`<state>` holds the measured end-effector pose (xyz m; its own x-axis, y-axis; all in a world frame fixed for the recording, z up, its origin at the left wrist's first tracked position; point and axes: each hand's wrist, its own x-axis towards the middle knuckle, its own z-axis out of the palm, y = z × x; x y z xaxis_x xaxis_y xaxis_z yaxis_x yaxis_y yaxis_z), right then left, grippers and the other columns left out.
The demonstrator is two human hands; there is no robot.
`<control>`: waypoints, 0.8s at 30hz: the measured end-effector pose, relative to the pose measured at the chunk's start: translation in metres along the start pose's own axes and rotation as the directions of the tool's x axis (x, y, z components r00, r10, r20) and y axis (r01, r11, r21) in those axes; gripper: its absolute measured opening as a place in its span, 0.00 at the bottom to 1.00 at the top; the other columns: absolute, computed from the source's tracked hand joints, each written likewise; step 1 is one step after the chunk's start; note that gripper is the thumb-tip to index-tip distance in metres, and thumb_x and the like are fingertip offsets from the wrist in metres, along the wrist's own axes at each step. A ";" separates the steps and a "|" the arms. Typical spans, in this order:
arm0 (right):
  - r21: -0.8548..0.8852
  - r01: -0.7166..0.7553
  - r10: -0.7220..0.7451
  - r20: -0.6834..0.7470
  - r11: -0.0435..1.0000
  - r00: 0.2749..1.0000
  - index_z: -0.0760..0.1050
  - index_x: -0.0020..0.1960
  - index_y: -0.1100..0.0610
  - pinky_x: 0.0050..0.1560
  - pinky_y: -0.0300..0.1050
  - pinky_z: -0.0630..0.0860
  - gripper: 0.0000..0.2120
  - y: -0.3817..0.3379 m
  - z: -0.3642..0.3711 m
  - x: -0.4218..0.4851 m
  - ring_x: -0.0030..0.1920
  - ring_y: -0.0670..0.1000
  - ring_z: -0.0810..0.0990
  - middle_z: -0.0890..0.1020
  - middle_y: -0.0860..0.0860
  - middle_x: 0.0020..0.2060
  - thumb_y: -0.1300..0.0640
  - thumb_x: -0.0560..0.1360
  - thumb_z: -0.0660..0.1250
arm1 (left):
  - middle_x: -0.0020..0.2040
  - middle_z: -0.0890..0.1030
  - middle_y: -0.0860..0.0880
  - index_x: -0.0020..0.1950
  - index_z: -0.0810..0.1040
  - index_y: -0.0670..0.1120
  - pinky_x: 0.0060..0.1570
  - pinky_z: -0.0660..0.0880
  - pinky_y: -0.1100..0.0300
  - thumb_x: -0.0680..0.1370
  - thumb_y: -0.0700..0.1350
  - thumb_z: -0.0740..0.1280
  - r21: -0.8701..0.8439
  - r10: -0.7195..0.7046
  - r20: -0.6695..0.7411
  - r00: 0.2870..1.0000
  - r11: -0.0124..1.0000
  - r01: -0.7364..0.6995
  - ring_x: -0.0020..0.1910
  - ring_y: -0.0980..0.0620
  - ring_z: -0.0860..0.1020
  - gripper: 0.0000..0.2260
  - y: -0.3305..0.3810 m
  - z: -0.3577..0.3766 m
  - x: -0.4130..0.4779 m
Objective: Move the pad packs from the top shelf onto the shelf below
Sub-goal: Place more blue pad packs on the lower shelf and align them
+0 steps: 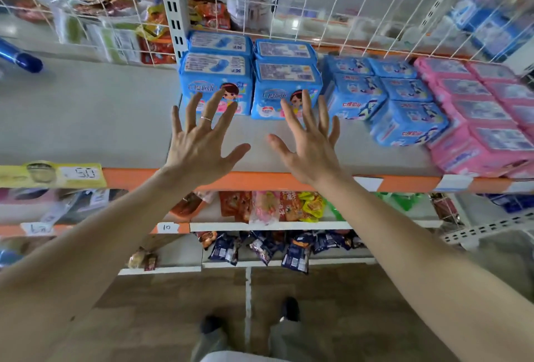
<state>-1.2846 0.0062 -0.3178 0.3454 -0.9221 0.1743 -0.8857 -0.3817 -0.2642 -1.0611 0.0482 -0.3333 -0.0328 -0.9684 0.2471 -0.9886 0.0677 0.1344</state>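
We log our left hand (pixel 199 142) and right hand (pixel 310 146): both splayed wide, fingers straight, gripping nothing, raised just before the blue plastic-wrapped pad packs (pixel 215 87); whether they touch the packs we cannot tell. The packs stand stacked at the back of the grey metal shelf with orange front edge (pixel 115 118).

4 lg blue pad packs (pixel 215 84), 5 sm blue packs (pixel 355 98), pink packs (pixel 476 136): no. unclear.
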 end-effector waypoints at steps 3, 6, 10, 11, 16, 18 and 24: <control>-0.029 -0.012 0.013 0.015 0.999 1.000 0.45 0.81 0.40 0.74 0.70 0.37 0.36 -0.004 0.008 -0.005 0.79 0.56 0.34 0.38 0.48 0.81 0.29 0.78 0.49 | 0.83 0.45 0.52 0.81 0.52 0.55 0.73 0.48 0.28 0.77 0.71 0.52 -0.012 0.013 0.006 1.000 1.000 -0.013 0.80 0.39 0.45 0.37 -0.005 0.006 -0.005; -0.049 -0.023 0.024 0.008 0.999 1.000 0.44 0.81 0.40 0.74 0.69 0.37 0.36 -0.012 0.014 -0.011 0.80 0.56 0.35 0.38 0.48 0.81 0.28 0.77 0.49 | 0.83 0.44 0.53 0.81 0.50 0.57 0.73 0.49 0.28 0.75 0.73 0.48 -0.025 0.028 0.022 0.999 0.999 -0.027 0.80 0.38 0.46 0.38 -0.008 0.010 -0.008; -0.043 -0.027 0.028 0.007 0.999 1.000 0.44 0.81 0.40 0.75 0.69 0.38 0.36 -0.021 0.017 -0.021 0.80 0.57 0.36 0.38 0.48 0.81 0.28 0.77 0.48 | 0.83 0.44 0.52 0.82 0.50 0.56 0.73 0.49 0.27 0.75 0.73 0.48 -0.024 0.052 0.032 0.998 0.998 -0.051 0.80 0.38 0.45 0.39 -0.010 0.014 -0.015; -0.046 -0.024 0.024 0.008 0.999 1.000 0.44 0.81 0.40 0.75 0.69 0.38 0.36 -0.023 0.017 -0.025 0.80 0.56 0.36 0.38 0.48 0.81 0.28 0.77 0.48 | 0.83 0.44 0.52 0.82 0.50 0.56 0.73 0.49 0.27 0.75 0.73 0.48 -0.024 0.056 0.031 0.998 0.998 -0.055 0.80 0.38 0.45 0.39 -0.009 0.014 -0.017; -0.036 -0.002 0.002 -0.004 0.999 1.000 0.43 0.81 0.40 0.75 0.69 0.39 0.37 -0.024 0.004 -0.039 0.80 0.55 0.36 0.38 0.47 0.81 0.28 0.76 0.47 | 0.83 0.44 0.51 0.81 0.51 0.55 0.73 0.49 0.27 0.75 0.73 0.49 -0.015 0.068 0.011 0.998 0.998 -0.068 0.80 0.38 0.46 0.38 0.002 0.003 -0.031; -0.026 0.010 -0.010 -0.014 1.000 1.000 0.43 0.81 0.40 0.75 0.69 0.39 0.37 -0.019 -0.004 -0.046 0.80 0.55 0.36 0.38 0.47 0.81 0.28 0.76 0.47 | 0.83 0.45 0.51 0.81 0.50 0.56 0.73 0.50 0.28 0.75 0.73 0.49 -0.001 0.068 0.002 0.998 0.998 -0.068 0.80 0.38 0.46 0.38 0.010 -0.006 -0.037; -0.012 0.017 -0.018 -0.117 1.000 0.993 0.46 0.81 0.41 0.75 0.68 0.42 0.38 0.012 -0.041 -0.082 0.80 0.55 0.40 0.43 0.49 0.81 0.27 0.76 0.50 | 0.82 0.48 0.49 0.81 0.53 0.55 0.72 0.55 0.30 0.76 0.72 0.49 0.016 0.081 -0.074 0.994 0.997 -0.080 0.79 0.38 0.51 0.38 0.058 -0.036 -0.055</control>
<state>-1.3362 0.0803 -0.2966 0.3230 -0.9012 0.2891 -0.8832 -0.3968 -0.2501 -1.1113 0.1146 -0.3043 -0.1015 -0.9393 0.3276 -0.9851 0.1410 0.0989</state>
